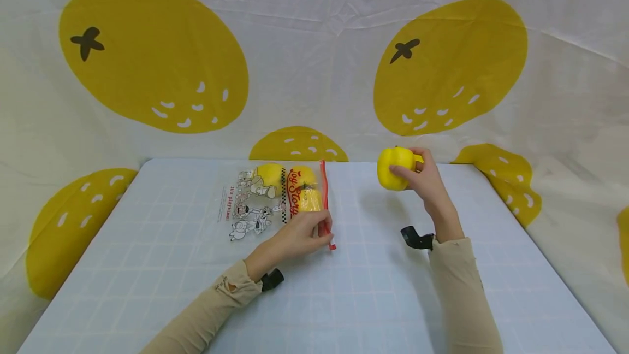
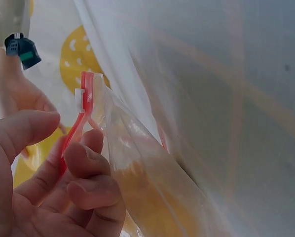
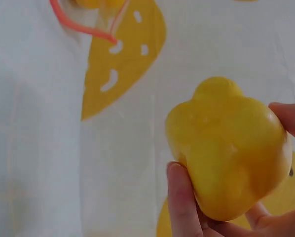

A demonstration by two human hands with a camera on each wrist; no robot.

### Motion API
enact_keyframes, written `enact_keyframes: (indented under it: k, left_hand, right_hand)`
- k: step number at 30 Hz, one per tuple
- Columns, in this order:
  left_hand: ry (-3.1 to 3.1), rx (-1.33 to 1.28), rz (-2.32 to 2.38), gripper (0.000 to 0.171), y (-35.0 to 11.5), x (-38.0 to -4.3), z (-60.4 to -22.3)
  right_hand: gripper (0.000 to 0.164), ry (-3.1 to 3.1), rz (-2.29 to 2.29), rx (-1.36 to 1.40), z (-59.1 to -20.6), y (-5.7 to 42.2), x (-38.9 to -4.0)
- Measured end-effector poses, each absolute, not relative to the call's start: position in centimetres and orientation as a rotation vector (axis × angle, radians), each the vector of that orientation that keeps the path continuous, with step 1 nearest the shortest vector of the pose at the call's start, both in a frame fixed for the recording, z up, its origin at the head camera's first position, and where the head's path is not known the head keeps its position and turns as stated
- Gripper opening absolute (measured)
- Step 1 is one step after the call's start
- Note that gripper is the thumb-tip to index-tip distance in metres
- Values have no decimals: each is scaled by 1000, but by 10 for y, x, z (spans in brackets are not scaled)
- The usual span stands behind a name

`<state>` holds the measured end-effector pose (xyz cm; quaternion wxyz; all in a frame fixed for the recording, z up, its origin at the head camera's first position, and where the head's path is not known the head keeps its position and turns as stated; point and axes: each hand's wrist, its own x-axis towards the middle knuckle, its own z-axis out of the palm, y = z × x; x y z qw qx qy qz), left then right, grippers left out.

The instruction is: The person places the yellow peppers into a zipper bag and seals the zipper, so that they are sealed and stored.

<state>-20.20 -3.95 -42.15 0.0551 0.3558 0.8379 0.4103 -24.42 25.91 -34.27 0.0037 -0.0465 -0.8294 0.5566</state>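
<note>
My right hand (image 1: 432,184) holds a yellow bell pepper (image 1: 388,171) up above the table, to the right of a clear zip bag (image 1: 255,209). In the right wrist view the fingers and thumb grip the sides of the pepper (image 3: 226,153), its lobed end showing. The bag lies flat with "Toy Story" print, and several yellow produce-like pieces (image 1: 270,175) show through the plastic. My left hand (image 1: 295,236) has its fingers curled at the bag's red zip edge (image 1: 324,190). Close up in the left wrist view, a white slider (image 2: 79,100) sits on the red strip (image 2: 88,89).
A pale checked cloth covers the table (image 1: 373,299). Behind and beside it hangs a white curtain (image 1: 314,70) printed with large yellow fruit. Black wrist cameras (image 1: 416,238) stick out from both sleeves.
</note>
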Motion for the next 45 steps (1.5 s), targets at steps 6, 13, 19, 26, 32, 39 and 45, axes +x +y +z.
enact_keyframes:
  k: [6,13,19,26,32,39,45]
  left_hand:
    - [2541,1066,1241,14,-39,-201,-422]
    - [2542,1057,1246,14,-40,-201,-422]
    - [2532,1063,1241,15,-39,-202,-422]
    - [2534,1052,1228,15,-38,-201,-423]
    - [2553,1071,1222,14,-39,-202,-424]
    - [2564,1063,1224,14,-39,-202,-424]
    - [2568,1057,1229,13,-39,-200,-422]
  right_hand:
    - [65,-2359,2088,-181,-365,222,-258]
    - [63,-2350,2343,-200,-404,196,-264]
    - [52,-2568,2280,-186,-422,189,-260]
    - [36,-2571,2311,-94,-430,193,-259]
    - [31,-2575,2357,-11,-433,198,-261]
    - [34,-2607,2348,59,-437,196,-263]
    - [31,-2632,2350,109,-438,196,-261]
